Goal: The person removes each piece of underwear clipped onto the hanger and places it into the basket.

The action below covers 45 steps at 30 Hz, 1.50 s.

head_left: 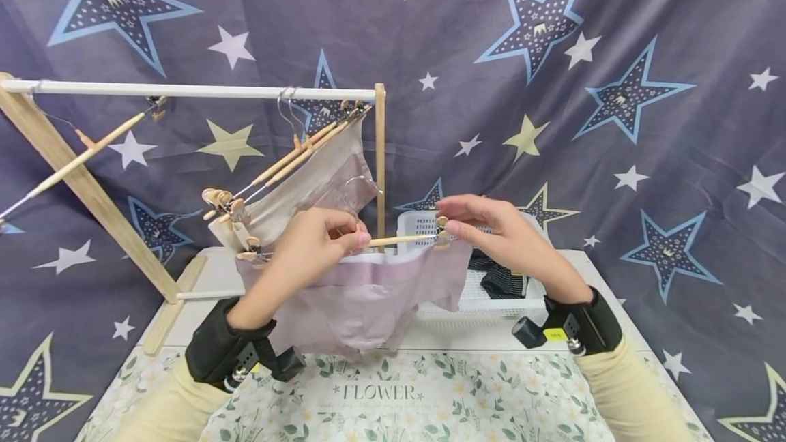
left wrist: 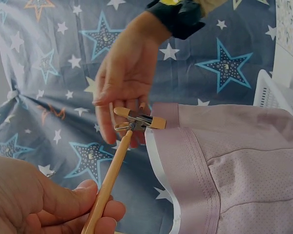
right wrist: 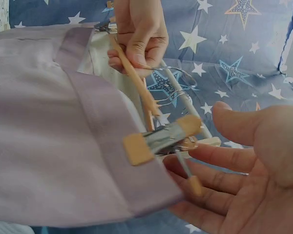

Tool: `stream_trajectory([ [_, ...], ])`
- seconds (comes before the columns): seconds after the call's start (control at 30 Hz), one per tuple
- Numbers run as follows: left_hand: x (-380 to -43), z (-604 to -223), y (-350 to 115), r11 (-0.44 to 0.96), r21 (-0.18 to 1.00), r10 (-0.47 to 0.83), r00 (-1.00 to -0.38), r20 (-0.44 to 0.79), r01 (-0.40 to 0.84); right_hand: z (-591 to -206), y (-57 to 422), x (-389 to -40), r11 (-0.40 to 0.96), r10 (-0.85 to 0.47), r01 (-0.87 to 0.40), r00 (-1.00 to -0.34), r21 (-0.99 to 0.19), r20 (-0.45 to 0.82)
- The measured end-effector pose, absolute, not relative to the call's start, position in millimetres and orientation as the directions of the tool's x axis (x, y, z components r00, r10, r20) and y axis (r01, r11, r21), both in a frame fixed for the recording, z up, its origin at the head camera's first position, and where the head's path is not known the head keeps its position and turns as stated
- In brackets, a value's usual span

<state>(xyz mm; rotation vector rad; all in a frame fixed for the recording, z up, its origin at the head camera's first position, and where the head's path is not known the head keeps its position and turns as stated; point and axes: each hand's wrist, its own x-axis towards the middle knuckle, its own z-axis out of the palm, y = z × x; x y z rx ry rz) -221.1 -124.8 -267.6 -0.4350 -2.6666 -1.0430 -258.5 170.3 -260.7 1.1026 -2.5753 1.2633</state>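
Observation:
My left hand [head_left: 310, 241] pinches a wooden clip hanger [head_left: 402, 241] at its middle, by the base of the metal hook. From the hanger's clips hangs a pair of mauve shorts [head_left: 362, 312] by its waistband, above the floral mat. In the right wrist view, one clip [right wrist: 161, 141] bites the waistband's corner. My right hand [head_left: 503, 234] is beside that clip, its fingers spread and extended, gripping nothing. The left wrist view shows the right hand's fingers behind the same clip [left wrist: 139, 118].
A wooden rack with a white rail [head_left: 202, 91] stands at the left. On it hang a bare clip hanger [head_left: 92, 152] and hangers bearing light garments [head_left: 276, 207]. Behind the right hand, a white basket [head_left: 491, 307] holds dark striped cloth [head_left: 503, 283]. A floral mat [head_left: 491, 394] covers the front.

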Motion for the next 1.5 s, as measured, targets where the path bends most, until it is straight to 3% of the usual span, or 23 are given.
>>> stream_trajectory([
  [0.13,-225.7,-272.7,-122.2,0.700,0.622,0.177,-0.929,0.324,0.351,-276.6,171.4,-257.0,0.403,-0.530,-0.596,-0.771,-0.694,0.354],
  [0.37,-236.9,-281.3,-120.0,0.696,0.615,0.181,-0.920,0.348,0.370,-300.9,167.0,-261.1,0.238,-0.481,-0.557,-0.780,-0.796,0.402],
  [0.77,-242.1,-300.3,-115.7,0.693,0.617,0.159,-0.914,0.374,0.373,-319.7,162.5,-259.1,0.402,-0.340,-0.465,-0.876,-0.789,0.344],
  [1.1,-242.9,-305.6,-113.7,0.688,0.626,0.160,-0.918,0.362,0.367,-328.9,161.5,-260.4,0.330,-0.341,-0.441,-0.880,-0.835,0.330],
  [1.5,-244.7,-313.7,-103.9,0.690,0.613,0.185,-0.912,0.365,0.385,-338.1,157.5,-258.9,0.343,-0.228,-0.471,-0.881,-0.813,0.414],
])
